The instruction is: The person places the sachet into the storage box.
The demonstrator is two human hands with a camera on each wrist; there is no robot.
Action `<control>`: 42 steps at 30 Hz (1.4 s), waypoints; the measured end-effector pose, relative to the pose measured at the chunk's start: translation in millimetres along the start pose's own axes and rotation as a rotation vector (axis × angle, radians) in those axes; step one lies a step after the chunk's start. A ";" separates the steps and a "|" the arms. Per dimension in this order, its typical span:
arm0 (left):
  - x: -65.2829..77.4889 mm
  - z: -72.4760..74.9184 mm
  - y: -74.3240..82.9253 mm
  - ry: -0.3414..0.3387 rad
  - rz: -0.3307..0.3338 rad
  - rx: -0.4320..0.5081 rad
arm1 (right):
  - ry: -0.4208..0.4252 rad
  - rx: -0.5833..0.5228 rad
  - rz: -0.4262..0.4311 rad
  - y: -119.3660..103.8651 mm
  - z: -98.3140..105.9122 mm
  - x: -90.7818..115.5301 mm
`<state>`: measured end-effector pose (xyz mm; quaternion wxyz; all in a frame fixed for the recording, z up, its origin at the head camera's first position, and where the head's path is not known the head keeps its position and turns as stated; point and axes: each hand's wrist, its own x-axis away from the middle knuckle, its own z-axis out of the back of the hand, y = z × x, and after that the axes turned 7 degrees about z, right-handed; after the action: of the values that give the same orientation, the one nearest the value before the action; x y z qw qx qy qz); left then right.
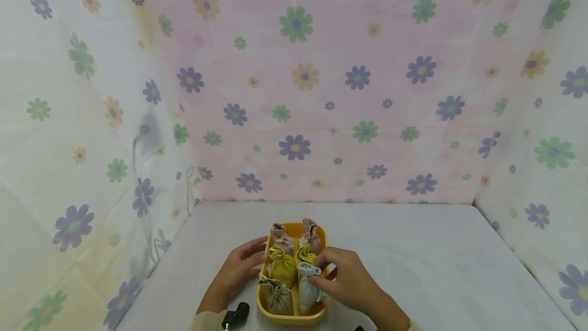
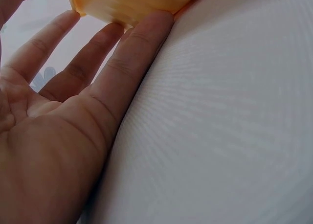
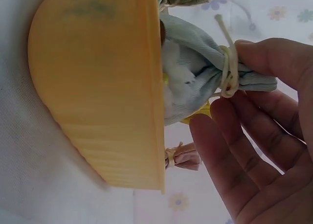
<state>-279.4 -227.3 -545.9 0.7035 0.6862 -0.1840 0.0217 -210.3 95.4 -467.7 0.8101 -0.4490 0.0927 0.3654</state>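
Note:
A yellow tray with rounded corners holds several small cloth drawstring pouches in two columns. With thumb and fingers my right hand pinches the gathered neck of the light blue pouch at the near right. In the right wrist view, a cream cord is tied round that pouch's neck. My left hand lies along the tray's left side, its extended fingertips against the wall in the left wrist view. Beside the blue pouch sits an olive pouch; behind it is a mustard pouch.
Another mustard pouch and two brownish-pink pouches, one at the back left and one at the back right, fill the tray's far part. A white tabletop surrounds it. Flowered cloth walls enclose the table. A black device is by my left wrist.

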 end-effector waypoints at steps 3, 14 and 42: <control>0.6 -0.2 1.1 0.002 -0.001 0.001 | -0.010 0.011 0.002 1.5 0.4 -0.4; 0.0 -1.1 0.1 0.000 0.006 0.004 | -0.051 0.081 -0.010 7.5 0.4 0.8; -4.2 -3.9 -2.8 -0.002 -0.001 0.008 | -0.184 0.016 -0.048 7.7 16.5 2.8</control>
<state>-281.6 -222.7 -549.7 0.7005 0.6891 -0.1844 0.0215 -216.4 112.4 -464.5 0.8274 -0.4091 0.0101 0.3847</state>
